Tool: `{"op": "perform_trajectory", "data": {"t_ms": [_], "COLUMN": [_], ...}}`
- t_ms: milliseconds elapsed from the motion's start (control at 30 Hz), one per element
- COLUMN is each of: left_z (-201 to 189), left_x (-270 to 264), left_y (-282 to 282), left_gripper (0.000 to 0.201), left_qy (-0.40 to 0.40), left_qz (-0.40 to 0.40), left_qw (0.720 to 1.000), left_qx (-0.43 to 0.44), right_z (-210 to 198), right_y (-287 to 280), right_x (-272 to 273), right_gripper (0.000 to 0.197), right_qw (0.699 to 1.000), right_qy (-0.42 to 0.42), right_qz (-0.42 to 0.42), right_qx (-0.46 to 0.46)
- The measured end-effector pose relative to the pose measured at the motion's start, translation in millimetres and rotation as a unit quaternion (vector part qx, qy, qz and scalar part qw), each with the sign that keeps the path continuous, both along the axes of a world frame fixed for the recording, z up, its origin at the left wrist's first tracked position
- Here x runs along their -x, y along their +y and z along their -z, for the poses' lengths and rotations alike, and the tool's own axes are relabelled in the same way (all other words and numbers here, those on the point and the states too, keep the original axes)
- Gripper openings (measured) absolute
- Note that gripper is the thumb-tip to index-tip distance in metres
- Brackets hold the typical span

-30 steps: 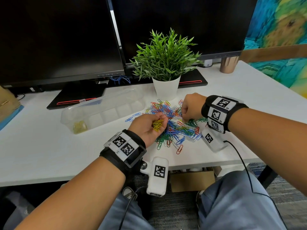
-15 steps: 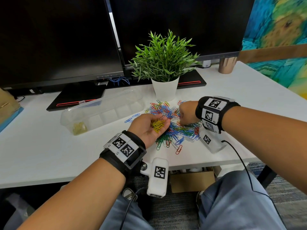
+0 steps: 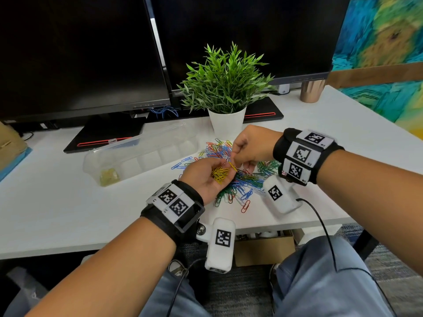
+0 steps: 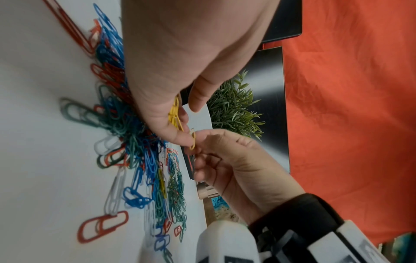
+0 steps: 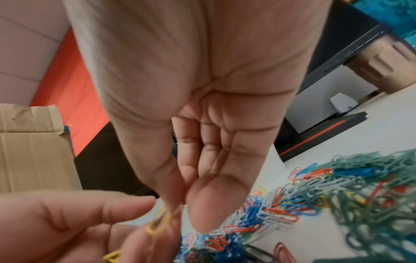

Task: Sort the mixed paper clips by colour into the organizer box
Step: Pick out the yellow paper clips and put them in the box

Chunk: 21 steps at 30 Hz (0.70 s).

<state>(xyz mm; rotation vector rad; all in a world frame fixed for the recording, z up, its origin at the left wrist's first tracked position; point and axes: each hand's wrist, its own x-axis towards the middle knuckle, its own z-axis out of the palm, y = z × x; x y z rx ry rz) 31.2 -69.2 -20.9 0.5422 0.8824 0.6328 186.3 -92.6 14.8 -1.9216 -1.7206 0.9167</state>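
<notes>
A heap of mixed coloured paper clips (image 3: 238, 179) lies on the white desk in front of the plant pot. My left hand (image 3: 206, 177) is cupped palm up above the heap's left edge and holds a bunch of yellow clips (image 3: 220, 173). My right hand (image 3: 248, 148) pinches one yellow clip (image 3: 233, 167) between thumb and forefinger, right at the left hand's fingertips (image 4: 180, 137). The pinched clip (image 4: 192, 140) shows in the left wrist view too. The clear organizer box (image 3: 142, 154) lies to the left, lid open, with yellow clips (image 3: 108, 176) in its leftmost compartment.
A potted green plant (image 3: 225, 92) stands just behind the heap. Two dark monitors (image 3: 80, 53) on black stands fill the back of the desk. A copper cup (image 3: 312, 91) is at the back right, a cardboard box (image 3: 10, 147) at the far left edge.
My right hand has lifted off the heap with one yellow clip and moved left to the left hand's fingertips. The left hand has stayed cupped round its yellow bunch.
</notes>
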Motion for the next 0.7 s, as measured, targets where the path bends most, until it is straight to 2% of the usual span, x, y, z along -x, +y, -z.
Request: {"op": "perform_trajectory", "data": {"t_ms": [167,300,467,633,700], "left_z": [-3,-4,-5,-4,-4], "left_x": [2,-1,-3,-1,0], "left_y": [-3,-5,-4,-2,-2], "left_gripper": [0.007,0.009,0.011,0.012,0.012], "left_qy": [0.016,0.018,0.019,-0.02,-0.031], "left_qz": [0.001,0.005,0.007,-0.017,-0.016], "left_qw": [1.0,1.0,1.0,0.999,0.998], "left_qx": [-0.008,-0.008,0.008,0.042,0.051], "right_z": [8,13,12,13,14], "right_y": [-7,-9,-13,-12,-12], "right_x": [-8,-9,-10,-9,-12], "right_gripper": [0.007,0.01,0.008,0.01,0.008], "right_qw": [0.996,0.993,0.975,0.965,0.967], "right_qy": [-0.083,-0.1,-0.215,-0.256,-0.248], "right_qz": [-0.004,0.003,-0.018,-0.039,-0.031], "right_qx": [0.03,0.058,0.05,0.042,0.038]}}
